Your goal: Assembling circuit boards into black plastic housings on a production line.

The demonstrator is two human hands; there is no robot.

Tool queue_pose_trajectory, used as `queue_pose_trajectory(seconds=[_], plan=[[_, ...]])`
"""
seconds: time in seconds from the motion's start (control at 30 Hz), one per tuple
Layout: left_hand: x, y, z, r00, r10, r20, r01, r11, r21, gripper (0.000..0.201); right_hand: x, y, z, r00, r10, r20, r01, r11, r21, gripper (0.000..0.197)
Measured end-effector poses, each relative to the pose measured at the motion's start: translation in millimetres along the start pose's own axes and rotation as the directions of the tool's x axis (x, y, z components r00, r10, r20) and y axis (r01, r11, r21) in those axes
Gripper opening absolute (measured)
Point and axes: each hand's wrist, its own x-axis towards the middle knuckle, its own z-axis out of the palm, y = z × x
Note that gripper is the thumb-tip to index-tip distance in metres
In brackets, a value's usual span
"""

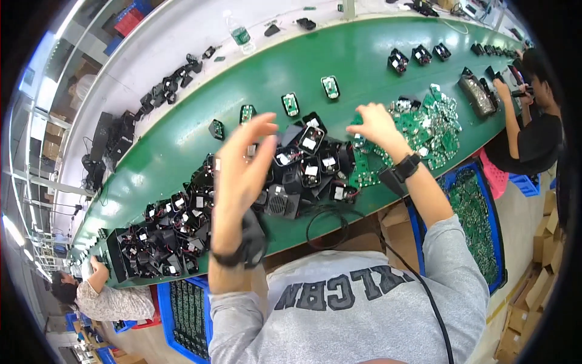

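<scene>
My left hand (239, 167) is raised over the middle of the bench, slightly blurred. Its fingers and thumb are spread, with nothing visible between them. Behind and beside it lies a heap of black plastic housings (310, 172) with white-labelled parts and thin wires inside. My right hand (377, 126) hovers at the left edge of a pile of green circuit boards (433, 124). Its thumb and forefinger stand apart, and I see nothing held. Just beyond my hands, black housings with a board inside (330, 87) sit spaced out in a row. Dark bands circle both wrists.
The long green bench (357, 51) curves across the view. More black housings (170, 236) crowd its left part. A blue crate of boards (473, 224) stands at right, another blue crate (188, 318) at lower left. A black cable (330, 224) loops at the near edge. Co-workers sit at both ends.
</scene>
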Motion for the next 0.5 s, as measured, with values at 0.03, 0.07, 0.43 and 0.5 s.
queue_pose_trajectory(seconds=[0.03, 0.07, 0.43, 0.5], plan=[[16.0, -35.7, 22.1, 0.999, -0.019, 0.033, 0.019, 1.000, 0.000, 0.033, 3.7, -6.4, -1.3, 0.998, -0.008, 0.056, 0.011, 0.999, -0.052, 0.054], [28.9, -66.1, 34.5, 0.998, -0.002, 0.070, -0.013, 0.976, 0.216, 0.035, 6.4, -12.6, -0.7, 0.996, -0.071, 0.054, 0.075, 0.995, -0.066, 0.055], [69.5, -112.6, 60.8, 0.917, -0.176, 0.357, 0.073, 0.956, 0.285, 0.061, -14.6, -13.1, -46.6, 0.989, -0.131, 0.064, 0.025, 0.586, 0.810, 0.047], [63.8, -110.2, 56.3, 0.958, -0.087, 0.273, 0.011, 0.963, 0.271, 0.065, -27.7, -8.9, -44.6, 0.992, -0.125, -0.012, 0.026, 0.106, 0.994, 0.043]])
